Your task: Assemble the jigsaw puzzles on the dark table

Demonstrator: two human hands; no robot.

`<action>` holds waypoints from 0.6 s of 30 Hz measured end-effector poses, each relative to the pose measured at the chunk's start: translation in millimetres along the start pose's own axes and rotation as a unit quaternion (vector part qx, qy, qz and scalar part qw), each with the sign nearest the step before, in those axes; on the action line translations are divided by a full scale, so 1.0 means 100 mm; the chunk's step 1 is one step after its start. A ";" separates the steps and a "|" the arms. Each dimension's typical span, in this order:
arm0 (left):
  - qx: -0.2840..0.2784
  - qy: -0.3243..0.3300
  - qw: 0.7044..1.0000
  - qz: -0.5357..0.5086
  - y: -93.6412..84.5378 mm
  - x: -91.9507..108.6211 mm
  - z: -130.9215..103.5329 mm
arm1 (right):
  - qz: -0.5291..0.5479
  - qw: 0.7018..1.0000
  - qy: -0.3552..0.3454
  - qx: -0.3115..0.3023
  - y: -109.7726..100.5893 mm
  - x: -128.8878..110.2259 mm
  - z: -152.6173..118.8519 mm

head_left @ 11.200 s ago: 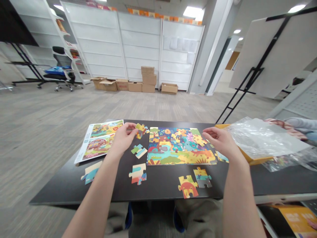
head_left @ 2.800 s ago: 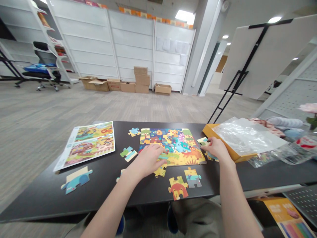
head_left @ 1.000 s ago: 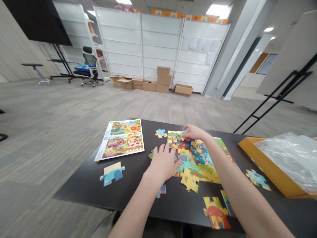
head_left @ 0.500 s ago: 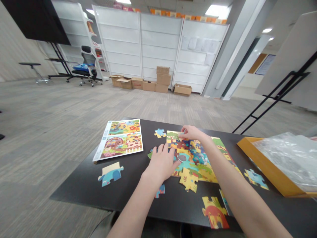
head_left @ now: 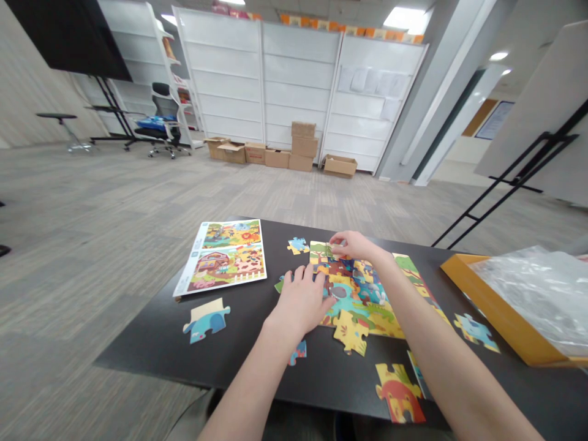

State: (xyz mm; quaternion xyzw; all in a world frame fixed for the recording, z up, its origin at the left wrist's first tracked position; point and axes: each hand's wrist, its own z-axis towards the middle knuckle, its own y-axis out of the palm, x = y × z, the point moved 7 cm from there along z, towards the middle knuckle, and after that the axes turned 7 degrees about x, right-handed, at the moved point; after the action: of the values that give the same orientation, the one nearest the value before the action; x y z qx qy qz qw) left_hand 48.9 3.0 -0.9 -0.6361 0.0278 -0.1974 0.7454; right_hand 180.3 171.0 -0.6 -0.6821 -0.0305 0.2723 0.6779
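A partly assembled animal jigsaw puzzle lies on the black table. My left hand rests with fingers spread at its left edge, covering part of it. My right hand bends over the top edge, fingers pinched on a puzzle piece that they mostly hide. Just below the puzzle, a yellow piece overlaps its lower edge. Loose pieces lie about: a blue elephant piece on the left, a blue-yellow one above my left hand, and a red bear-like one near the front edge.
A picture sheet showing two scenes lies at the table's left. On the right stands a yellow box with clear plastic in it. Another blue piece lies beside the box. Cardboard boxes and white shelving stand across the floor.
My right hand's fingertips have shifted slightly left along the puzzle's top edge. My left hand stays in place, and the view has moved a little.
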 end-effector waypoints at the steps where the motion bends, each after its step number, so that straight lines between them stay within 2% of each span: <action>1: -0.001 0.000 1.000 0.000 0.00 0.00 0.00 | 0.001 1.000 0.002 0.000 0.00 0.00 0.00; 8: 0.005 0.000 1.000 0.006 0.02 -0.01 0.01 | 0.014 1.000 -0.026 -0.008 -0.02 -0.11 -0.05; 18: 0.000 -0.007 1.000 0.014 -0.02 0.01 0.00 | -0.002 0.999 -0.040 -0.002 -0.02 -0.13 -0.04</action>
State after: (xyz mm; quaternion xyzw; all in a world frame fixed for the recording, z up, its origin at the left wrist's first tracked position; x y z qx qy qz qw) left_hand 49.5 2.5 1.0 -0.6372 0.0315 -0.1821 0.7482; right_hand 171.8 162.2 5.2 -0.6719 -0.0593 0.2977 0.6755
